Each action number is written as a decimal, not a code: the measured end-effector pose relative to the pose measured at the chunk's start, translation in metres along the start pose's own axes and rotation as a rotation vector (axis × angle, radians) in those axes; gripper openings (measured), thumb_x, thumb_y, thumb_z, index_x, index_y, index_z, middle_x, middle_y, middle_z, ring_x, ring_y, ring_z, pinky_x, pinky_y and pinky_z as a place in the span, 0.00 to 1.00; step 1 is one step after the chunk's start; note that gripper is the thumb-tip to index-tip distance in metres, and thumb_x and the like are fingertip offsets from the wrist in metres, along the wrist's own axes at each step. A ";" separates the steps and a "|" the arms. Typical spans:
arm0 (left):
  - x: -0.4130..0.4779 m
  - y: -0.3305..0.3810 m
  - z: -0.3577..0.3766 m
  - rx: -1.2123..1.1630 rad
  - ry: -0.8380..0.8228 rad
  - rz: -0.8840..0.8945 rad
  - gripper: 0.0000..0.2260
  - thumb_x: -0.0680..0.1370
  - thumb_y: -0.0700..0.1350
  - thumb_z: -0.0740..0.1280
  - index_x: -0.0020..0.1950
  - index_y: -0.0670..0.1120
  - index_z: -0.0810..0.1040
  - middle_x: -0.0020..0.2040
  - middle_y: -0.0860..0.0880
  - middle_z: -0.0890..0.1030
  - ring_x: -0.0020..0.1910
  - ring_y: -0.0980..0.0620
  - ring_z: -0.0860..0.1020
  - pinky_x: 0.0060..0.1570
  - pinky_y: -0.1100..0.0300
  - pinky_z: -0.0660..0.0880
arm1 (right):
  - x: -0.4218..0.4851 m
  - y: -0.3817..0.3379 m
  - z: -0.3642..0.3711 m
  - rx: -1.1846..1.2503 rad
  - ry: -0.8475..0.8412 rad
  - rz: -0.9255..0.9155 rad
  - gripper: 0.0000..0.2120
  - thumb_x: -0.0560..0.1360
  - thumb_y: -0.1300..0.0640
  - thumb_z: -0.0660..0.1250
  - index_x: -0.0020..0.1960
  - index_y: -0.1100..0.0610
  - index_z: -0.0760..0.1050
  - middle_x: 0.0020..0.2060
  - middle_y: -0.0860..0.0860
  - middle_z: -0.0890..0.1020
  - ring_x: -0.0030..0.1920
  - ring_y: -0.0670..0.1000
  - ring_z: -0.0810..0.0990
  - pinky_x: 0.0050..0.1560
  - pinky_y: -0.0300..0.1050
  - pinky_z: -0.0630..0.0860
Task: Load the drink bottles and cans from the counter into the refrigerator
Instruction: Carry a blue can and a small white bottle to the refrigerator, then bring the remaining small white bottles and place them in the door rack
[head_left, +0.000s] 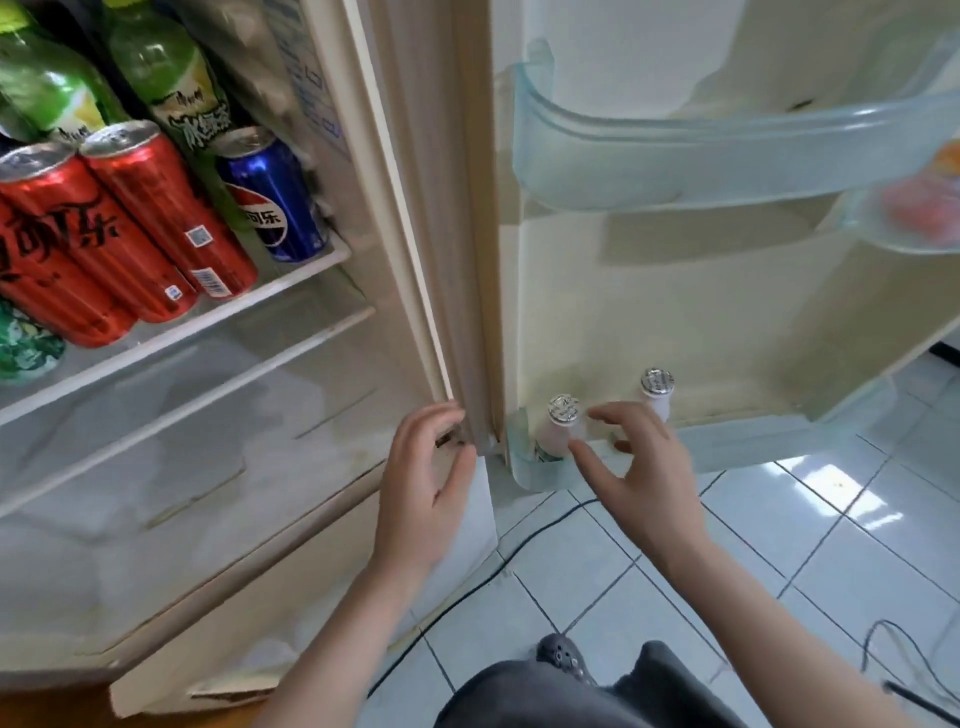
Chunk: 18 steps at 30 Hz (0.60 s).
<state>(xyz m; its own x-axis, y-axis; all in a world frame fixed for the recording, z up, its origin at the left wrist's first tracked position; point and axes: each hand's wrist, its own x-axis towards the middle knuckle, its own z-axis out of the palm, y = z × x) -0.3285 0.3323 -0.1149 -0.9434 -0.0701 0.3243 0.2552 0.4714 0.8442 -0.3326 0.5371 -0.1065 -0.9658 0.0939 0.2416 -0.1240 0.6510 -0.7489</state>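
Right hand (636, 470) is spread wide, thumb and fingers parted, empty, hovering in front of the lowest door shelf (737, 441); its fingertips sit just beside the nearer small white bottle (558, 423), no clear contact visible. Left hand (423, 467) is loosely curled and half open, holding nothing, fingertips at the bottom end of the door gasket (457, 260), at about 9 o'clock from the right hand. Count of small white bottles with foil caps: two, both upright in the lowest door shelf, the second bottle (655, 392) at roughly 2 o'clock from the first, partly hidden behind the right hand. Inside the refrigerator, on the white shelf (291, 283) at 10 o'clock of view: two red cans (156, 218), one blue can (272, 200), two green bottles (156, 78) behind them, and a green-patterned item (26, 345) at the left edge, too cropped to identify. Below that shelf, a clear crisper cover (182, 441). Upper door shelf (701, 156) is translucent pale blue; at 3 o'clock a blurred orange-pink object (914, 208) sits in a door bin, identity unclear. Door interior cream, somewhat yellowed. Floor (831, 519) is glossy white tile with dark grout; a black cable (493, 571) runs across it. Person's dark-clad knee (545, 691) shows at 6 o'clock.
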 end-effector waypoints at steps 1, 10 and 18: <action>-0.008 -0.006 0.005 -0.009 -0.057 -0.037 0.11 0.76 0.42 0.64 0.58 0.50 0.76 0.59 0.60 0.75 0.62 0.59 0.73 0.62 0.51 0.73 | -0.010 0.000 -0.002 0.000 0.053 -0.002 0.10 0.72 0.57 0.71 0.53 0.54 0.77 0.49 0.43 0.78 0.47 0.48 0.77 0.47 0.47 0.77; -0.083 -0.050 0.075 0.135 -0.887 -0.041 0.09 0.78 0.43 0.65 0.57 0.49 0.77 0.51 0.59 0.76 0.49 0.64 0.74 0.48 0.79 0.64 | -0.165 0.063 -0.008 -0.142 0.145 0.501 0.05 0.73 0.61 0.68 0.49 0.57 0.79 0.45 0.47 0.80 0.46 0.48 0.79 0.47 0.48 0.78; -0.183 -0.066 0.144 0.600 -1.757 -0.100 0.16 0.78 0.52 0.62 0.64 0.48 0.73 0.59 0.52 0.77 0.55 0.53 0.75 0.55 0.62 0.69 | -0.369 0.094 -0.027 0.082 0.408 1.364 0.05 0.74 0.59 0.66 0.46 0.50 0.77 0.42 0.46 0.82 0.48 0.51 0.80 0.46 0.41 0.72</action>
<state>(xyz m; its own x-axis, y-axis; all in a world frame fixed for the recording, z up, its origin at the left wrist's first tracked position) -0.2033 0.4406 -0.2911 -0.1580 0.5781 -0.8005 0.4615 0.7600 0.4577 0.0179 0.5845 -0.2494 -0.2070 0.8169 -0.5384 0.8076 -0.1679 -0.5653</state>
